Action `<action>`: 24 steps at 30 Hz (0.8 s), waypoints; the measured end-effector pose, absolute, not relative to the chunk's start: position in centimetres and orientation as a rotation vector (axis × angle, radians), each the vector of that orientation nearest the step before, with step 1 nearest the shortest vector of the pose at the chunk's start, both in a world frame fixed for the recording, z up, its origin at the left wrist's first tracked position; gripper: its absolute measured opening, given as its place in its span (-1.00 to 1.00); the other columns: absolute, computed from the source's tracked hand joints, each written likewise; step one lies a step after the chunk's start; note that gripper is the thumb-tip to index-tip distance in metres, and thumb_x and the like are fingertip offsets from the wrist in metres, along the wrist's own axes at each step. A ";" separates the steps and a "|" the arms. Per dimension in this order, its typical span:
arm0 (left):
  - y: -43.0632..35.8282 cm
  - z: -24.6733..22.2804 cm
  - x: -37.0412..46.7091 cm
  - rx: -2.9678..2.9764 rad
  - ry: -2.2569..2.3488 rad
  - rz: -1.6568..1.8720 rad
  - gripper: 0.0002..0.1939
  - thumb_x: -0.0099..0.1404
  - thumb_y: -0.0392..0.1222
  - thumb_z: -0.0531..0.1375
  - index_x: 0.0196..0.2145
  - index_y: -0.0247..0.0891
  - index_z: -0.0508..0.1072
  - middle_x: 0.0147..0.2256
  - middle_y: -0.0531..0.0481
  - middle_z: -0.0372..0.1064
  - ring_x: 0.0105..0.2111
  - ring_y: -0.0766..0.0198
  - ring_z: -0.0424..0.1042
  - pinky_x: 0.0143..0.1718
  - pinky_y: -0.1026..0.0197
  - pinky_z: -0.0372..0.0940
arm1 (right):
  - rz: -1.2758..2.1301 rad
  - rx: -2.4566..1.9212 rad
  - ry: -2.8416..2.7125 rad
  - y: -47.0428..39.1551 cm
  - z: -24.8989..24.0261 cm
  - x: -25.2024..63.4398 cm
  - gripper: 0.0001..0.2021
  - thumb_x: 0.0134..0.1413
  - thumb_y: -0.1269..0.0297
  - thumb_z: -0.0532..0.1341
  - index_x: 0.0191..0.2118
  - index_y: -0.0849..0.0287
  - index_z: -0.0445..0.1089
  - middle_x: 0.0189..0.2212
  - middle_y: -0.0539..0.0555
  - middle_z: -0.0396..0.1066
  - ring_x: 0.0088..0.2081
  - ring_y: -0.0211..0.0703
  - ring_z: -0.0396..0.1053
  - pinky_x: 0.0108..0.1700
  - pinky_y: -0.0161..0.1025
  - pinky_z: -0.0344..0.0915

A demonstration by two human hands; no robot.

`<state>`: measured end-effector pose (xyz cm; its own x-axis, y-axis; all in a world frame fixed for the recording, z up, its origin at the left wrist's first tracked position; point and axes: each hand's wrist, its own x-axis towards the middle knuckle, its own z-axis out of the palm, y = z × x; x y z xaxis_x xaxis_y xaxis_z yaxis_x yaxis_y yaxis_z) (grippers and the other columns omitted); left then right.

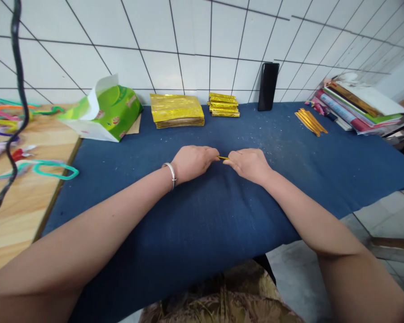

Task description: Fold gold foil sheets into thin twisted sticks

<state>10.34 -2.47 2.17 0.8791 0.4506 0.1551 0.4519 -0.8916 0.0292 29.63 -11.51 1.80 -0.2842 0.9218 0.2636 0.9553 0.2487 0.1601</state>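
While its ends are disappearing into the fingers, one thin gold strip (223,158) is showing only as a short length between two hands, over the middle of the blue cloth (188,224). The left hand (193,162) is curling nearly closed and pinching one end; the right hand (248,164) is gripping the other likewise, knuckles hiding most fingertips. One silver bracelet (173,176) is circling the left wrist. Beyond, one thick stack of gold sheets (177,109) and one smaller pile of gold pieces (223,106) are lying near the wall, their layers blending too closely for counting. One black phone (268,86) is standing upright between that pile and one overlapping bunch of gold sticks (310,121). At far left, one black cord (16,58) is hanging, cut off at the top, before blurred coloured loops (54,168).
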 end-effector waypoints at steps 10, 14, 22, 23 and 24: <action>-0.4 1.3 9.2 -3.126 -0.745 -0.306 -0.70 0.32 -0.27 -0.10 -0.10 -0.23 0.35 -0.22 -0.02 0.41 -0.24 0.27 0.40 -0.26 0.29 0.23 | -0.445 -1.829 -2.357 -10.9 1.5 32.0 -0.56 0.29 0.04 -0.18 -0.31 0.16 0.34 -0.42 0.04 0.41 -0.36 -0.23 0.32 -0.37 -0.28 -0.02; -0.9 1.5 9.2 -3.050 -0.777 -0.276 -0.69 0.31 -0.28 -0.09 -0.07 -0.19 0.34 -0.20 -0.02 0.42 -0.23 0.27 0.41 -0.29 0.30 0.22 | -0.411 -1.733 -2.412 -10.9 1.7 32.1 -0.63 0.29 0.13 -0.13 -0.22 0.16 0.37 -0.32 0.08 0.41 -0.23 -0.18 0.29 -0.26 -0.26 0.05; -3.2 1.8 10.1 -2.940 -0.621 -0.242 -0.73 0.30 -0.26 -0.05 -0.16 -0.19 0.40 -0.33 -0.04 0.43 -0.39 0.24 0.41 -0.39 0.24 0.19 | -0.423 -1.708 -2.443 -11.5 1.2 28.6 -0.68 0.29 0.21 -0.11 -0.22 0.18 0.35 -0.35 0.07 0.43 -0.27 -0.19 0.29 -0.25 -0.24 0.04; -3.4 1.8 10.1 -2.936 -0.594 -0.250 -0.74 0.28 -0.27 -0.04 -0.18 -0.19 0.40 -0.34 -0.03 0.43 -0.42 0.25 0.40 -0.40 0.23 0.18 | -0.407 -1.720 -2.444 -11.5 1.1 28.3 -0.68 0.30 0.22 -0.12 -0.24 0.18 0.35 -0.37 0.06 0.43 -0.30 -0.21 0.30 -0.26 -0.24 0.04; -3.6 1.8 10.2 -2.933 -0.571 -0.259 -0.74 0.28 -0.28 -0.04 -0.20 -0.19 0.41 -0.35 -0.02 0.43 -0.43 0.26 0.40 -0.40 0.23 0.18 | -0.393 -1.732 -2.442 -11.6 1.0 28.1 -0.67 0.30 0.22 -0.13 -0.27 0.18 0.34 -0.38 0.05 0.44 -0.32 -0.22 0.30 -0.28 -0.25 0.04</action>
<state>10.18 -3.60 1.81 0.9129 0.3585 0.1951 0.3830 -0.9177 -0.1059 28.06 -11.62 0.99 -0.3372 0.9085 0.2470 0.9401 0.3107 0.1404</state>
